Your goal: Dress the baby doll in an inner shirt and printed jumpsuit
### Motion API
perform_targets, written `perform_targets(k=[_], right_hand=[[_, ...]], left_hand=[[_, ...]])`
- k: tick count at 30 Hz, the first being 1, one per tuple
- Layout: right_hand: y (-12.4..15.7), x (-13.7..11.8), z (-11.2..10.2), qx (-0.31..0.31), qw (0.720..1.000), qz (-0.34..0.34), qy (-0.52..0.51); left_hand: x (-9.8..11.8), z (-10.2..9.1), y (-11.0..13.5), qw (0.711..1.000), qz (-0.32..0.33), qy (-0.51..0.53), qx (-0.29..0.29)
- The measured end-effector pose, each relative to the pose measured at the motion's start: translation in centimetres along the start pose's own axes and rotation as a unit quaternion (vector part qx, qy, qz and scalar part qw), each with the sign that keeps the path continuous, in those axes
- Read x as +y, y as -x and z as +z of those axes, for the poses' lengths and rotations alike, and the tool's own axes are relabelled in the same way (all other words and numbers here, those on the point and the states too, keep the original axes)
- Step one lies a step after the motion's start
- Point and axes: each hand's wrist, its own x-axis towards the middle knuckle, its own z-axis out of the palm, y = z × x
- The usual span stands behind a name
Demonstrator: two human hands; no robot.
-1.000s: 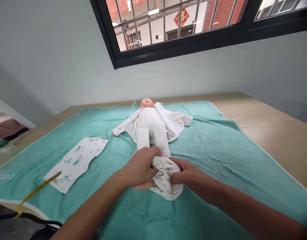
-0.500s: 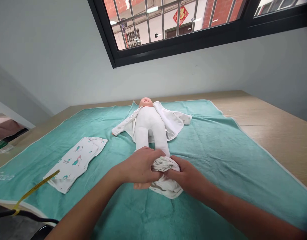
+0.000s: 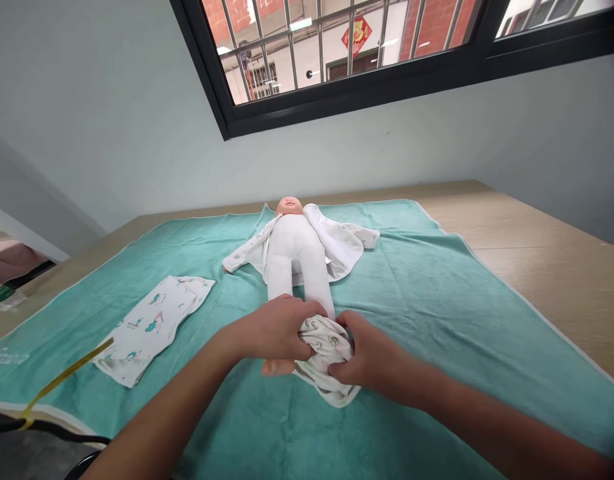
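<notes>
A baby doll (image 3: 299,247) with a white cloth body lies on its back, legs towards me. One sleeve of a white printed jacket (image 3: 344,250) is on its arm at the left; the rest lies spread out beneath it. Around the lower leg on the right is a bunched white printed baby garment (image 3: 327,353). My left hand (image 3: 277,330) grips its left edge, and my right hand (image 3: 369,350) pinches its right side between thumb and fingers. One bare doll foot (image 3: 278,367) shows under my left hand; the other foot is hidden by the cloth.
A teal blanket (image 3: 411,300) covers much of the wooden table (image 3: 561,287). To the left lies a folded white printed garment (image 3: 154,327). A yellow tie (image 3: 69,377) on a black cable (image 3: 61,433) shows at lower left, below a bottle (image 3: 1,293). Behind are a wall and window.
My right hand has spread its thumb and fingers wider on the bunched garment, whose bundle looks more opened. The left hand keeps its grip. The whole view has shifted slightly.
</notes>
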Motion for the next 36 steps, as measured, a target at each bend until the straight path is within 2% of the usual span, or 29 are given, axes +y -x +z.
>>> perform_targets(k=[4, 8, 12, 14, 18, 21, 24, 27, 31, 36], right_hand=[[0.0, 0.1, -0.1, -0.005, 1.0, 0.023, -0.01], [0.3, -0.5, -0.1, 0.004, 0.999, 0.012, -0.034], [0.3, -0.9, -0.3, -0.061, 0.989, 0.02, -0.131], [0.2, -0.9, -0.3, -0.073, 0.983, 0.032, -0.164], [-0.2, -0.7, 0.3, -0.013, 0.992, 0.031, -0.123], [-0.3, -0.7, 0.8, 0.047, 0.994, 0.011, -0.096], [-0.2, -1.0, 1.1, 0.059, 0.993, 0.0, -0.101], [-0.1, -1.2, 1.3, 0.061, 0.989, -0.004, -0.133], [-0.1, -1.6, 1.4, 0.064, 0.976, 0.009, -0.208], [0.1, -2.0, 0.9, 0.019, 0.928, 0.036, -0.371]], left_hand=[[0.5, -0.2, 0.0, 0.999, -0.012, -0.043, -0.023], [0.7, 0.1, 0.1, 0.999, -0.005, -0.046, -0.008], [0.3, 0.5, 0.3, 1.0, -0.002, -0.001, 0.02], [0.1, 0.7, 0.3, 0.999, 0.002, 0.021, 0.041], [-0.1, 1.1, 0.5, 0.988, -0.004, 0.125, 0.086], [-0.2, 1.2, 0.7, 0.969, -0.025, 0.229, 0.094], [-0.3, 1.1, 0.9, 0.951, -0.039, 0.296, 0.081], [-0.3, 0.9, 0.8, 0.949, -0.051, 0.303, 0.071], [-0.2, 0.8, 0.7, 0.96, -0.063, 0.262, 0.073], [0.1, 0.6, 0.5, 0.97, -0.069, 0.221, 0.069]])
